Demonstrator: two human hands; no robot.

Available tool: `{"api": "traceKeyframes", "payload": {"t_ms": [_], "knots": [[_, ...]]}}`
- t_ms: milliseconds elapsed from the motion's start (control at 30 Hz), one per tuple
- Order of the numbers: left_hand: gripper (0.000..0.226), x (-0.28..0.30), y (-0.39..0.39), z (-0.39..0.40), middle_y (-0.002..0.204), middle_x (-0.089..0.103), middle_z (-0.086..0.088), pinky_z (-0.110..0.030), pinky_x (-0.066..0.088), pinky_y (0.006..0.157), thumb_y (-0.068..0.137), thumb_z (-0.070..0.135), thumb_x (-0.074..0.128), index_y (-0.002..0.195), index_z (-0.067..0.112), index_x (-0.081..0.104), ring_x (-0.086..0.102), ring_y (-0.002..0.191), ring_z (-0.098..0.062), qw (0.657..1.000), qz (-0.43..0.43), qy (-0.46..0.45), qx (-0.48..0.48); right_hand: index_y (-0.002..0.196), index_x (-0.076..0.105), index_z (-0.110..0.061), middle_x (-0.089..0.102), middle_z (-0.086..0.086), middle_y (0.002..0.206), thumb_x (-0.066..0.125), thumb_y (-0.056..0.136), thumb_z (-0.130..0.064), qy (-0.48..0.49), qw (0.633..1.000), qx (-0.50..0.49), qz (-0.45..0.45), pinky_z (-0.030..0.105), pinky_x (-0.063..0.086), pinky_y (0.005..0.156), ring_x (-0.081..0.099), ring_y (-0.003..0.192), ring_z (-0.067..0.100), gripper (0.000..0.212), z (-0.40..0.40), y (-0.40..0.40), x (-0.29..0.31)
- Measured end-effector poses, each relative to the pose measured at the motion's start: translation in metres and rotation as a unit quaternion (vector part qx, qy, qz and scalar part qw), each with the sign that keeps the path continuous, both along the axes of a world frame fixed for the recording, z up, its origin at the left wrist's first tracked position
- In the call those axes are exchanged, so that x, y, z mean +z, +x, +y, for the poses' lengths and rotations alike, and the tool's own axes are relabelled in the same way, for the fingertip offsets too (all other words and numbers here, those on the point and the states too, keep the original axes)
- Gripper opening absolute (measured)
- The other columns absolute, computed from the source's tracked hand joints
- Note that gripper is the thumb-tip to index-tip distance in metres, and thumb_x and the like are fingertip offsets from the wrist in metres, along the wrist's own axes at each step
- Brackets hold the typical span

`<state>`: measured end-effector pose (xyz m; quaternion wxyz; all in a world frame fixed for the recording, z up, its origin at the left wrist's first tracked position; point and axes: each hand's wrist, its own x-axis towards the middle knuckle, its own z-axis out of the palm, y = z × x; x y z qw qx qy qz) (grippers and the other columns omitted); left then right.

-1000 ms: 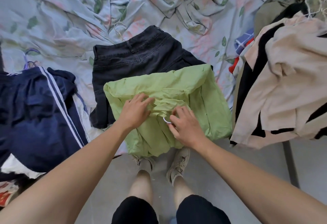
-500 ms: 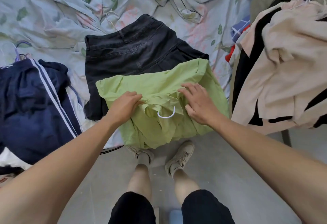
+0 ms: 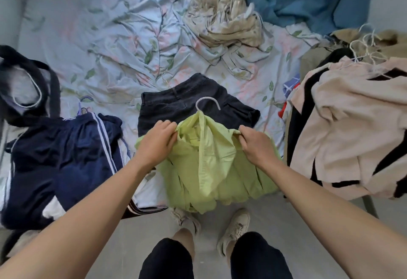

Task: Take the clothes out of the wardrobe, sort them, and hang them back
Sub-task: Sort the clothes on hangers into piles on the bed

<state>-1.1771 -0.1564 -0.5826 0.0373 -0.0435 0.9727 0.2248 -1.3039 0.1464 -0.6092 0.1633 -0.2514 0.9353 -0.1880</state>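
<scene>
While the light green cotton shirt [image 3: 211,164] hangs on its white wire hanger [image 3: 207,103] over the edge of the bed, both hands hold it by the shoulders: the left hand [image 3: 157,141] has its fingers curled round the fabric at the left shoulder, and the right hand [image 3: 255,144] pinches a fold at the right shoulder, fingers bent tight on the cloth. Only the hanger's hook shows above the collar, so whether its arms sit squarely inside both shoulders cannot be told. If one side is not seated, I judge that the shirt could slide off when it is lifted, or the hook could catch on the black denim shorts [image 3: 193,107] lying just behind it. Its hem also hangs near the grey floor [image 3: 308,223] and may drag. To the left lie navy track trousers with white side stripes [image 3: 66,160], and to the right a heap of pale pink and black garments [image 3: 352,129] with wire hangers among them. All of this rests on the bed's floral sheet [image 3: 99,43]; no basket or box is in view.
</scene>
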Motion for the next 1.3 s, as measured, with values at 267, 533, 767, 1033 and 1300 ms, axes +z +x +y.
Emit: {"api": "traceKeyframes", "payload": {"t_ms": [267,533,767,1033,1300], "knots": [[0.010,0.215,0.008,0.034,0.097,0.051,0.007,-0.038,0.045,0.065,0.106,0.020,0.052,0.097,0.018,0.053,0.050,0.083,-0.016,0.991,0.121,0.016,0.063,0.088,0.050,-0.012,0.056,0.003,0.078,0.054,0.103,-0.024,-0.106,0.989,-0.068,0.077,0.041,0.035,0.059,0.058,0.075,0.035,0.019,0.017,0.013,0.210],[0.008,0.355,0.019,0.067,0.088,0.060,0.014,-0.034,0.048,0.060,0.103,0.021,0.057,0.098,0.027,0.057,0.056,0.074,-0.010,0.972,0.232,-0.018,0.015,0.118,0.052,-0.037,0.059,-0.016,0.113,0.064,0.093,-0.031,-0.198,0.975,-0.002,0.103,0.037,0.048,0.070,0.059,0.094,0.015,0.029,0.054,0.039,0.359],[0.016,0.395,0.036,0.068,0.081,0.061,0.016,-0.030,0.046,0.059,0.100,0.019,0.062,0.091,0.031,0.056,0.056,0.071,-0.007,0.965,0.257,-0.009,-0.053,0.140,0.049,-0.049,0.053,-0.017,0.134,0.080,0.085,-0.031,-0.299,0.943,-0.045,0.141,0.041,0.055,0.088,0.060,0.119,0.008,0.066,0.060,0.119,0.397],[0.030,0.413,0.084,0.054,0.078,0.057,0.032,-0.019,0.036,0.059,0.101,0.022,0.065,0.091,0.048,0.054,0.053,0.073,0.012,0.965,0.236,0.043,-0.111,0.094,0.077,-0.036,0.077,-0.012,0.091,0.053,0.096,-0.004,-0.429,0.872,-0.221,0.084,0.025,0.054,0.077,0.067,0.084,0.002,0.040,0.048,0.183,0.413],[0.018,0.402,0.096,0.083,0.082,0.064,0.027,-0.026,0.043,0.062,0.098,0.023,0.069,0.093,0.039,0.063,0.058,0.079,0.008,0.957,0.213,0.088,-0.176,0.077,0.040,-0.024,0.041,-0.001,0.077,0.039,0.112,-0.007,-0.512,0.681,-0.490,-0.182,0.007,0.040,0.049,0.035,0.067,0.008,0.039,0.109,0.213,0.402]]}}
